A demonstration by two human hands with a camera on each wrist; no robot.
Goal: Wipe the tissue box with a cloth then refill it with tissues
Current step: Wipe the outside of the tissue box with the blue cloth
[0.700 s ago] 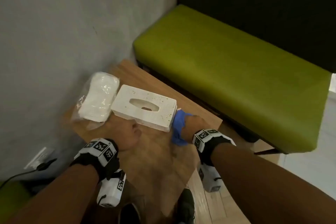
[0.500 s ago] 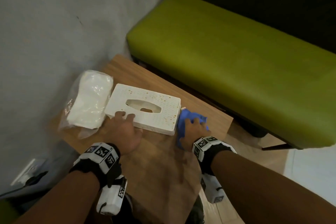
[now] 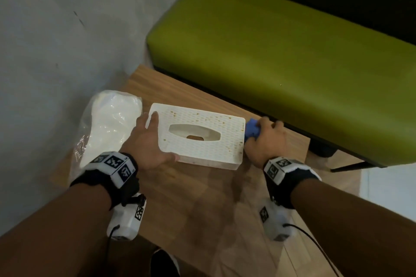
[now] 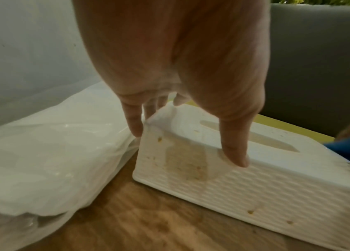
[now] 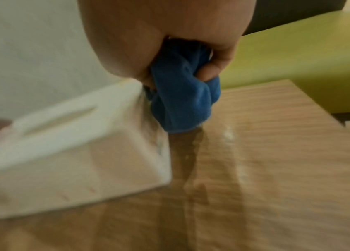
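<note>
A white ribbed tissue box (image 3: 202, 137) with an oval slot and brown specks lies on the wooden table (image 3: 191, 198). My left hand (image 3: 148, 141) grips its left end, thumb on the near side and fingers over the far corner; the left wrist view shows the box (image 4: 266, 191) under that hand (image 4: 180, 127). My right hand (image 3: 265, 139) grips a bunched blue cloth (image 3: 252, 129) against the box's right end. In the right wrist view the cloth (image 5: 182, 101) hangs from the fist beside the blurred box (image 5: 73, 161). A plastic-wrapped pack of white tissues (image 3: 108, 126) lies left of the box.
A grey wall (image 3: 67, 29) runs along the left, close behind the tissue pack. A green padded bench (image 3: 281, 63) stands just beyond the table's far edge. The table's right edge drops to a pale floor (image 3: 387, 186). A dark shoe (image 3: 164, 263) shows below.
My left hand has moved from the box's near side to grip its left end. The box has turned a little. My right hand has bunched the cloth and brought it against the box's right end.
</note>
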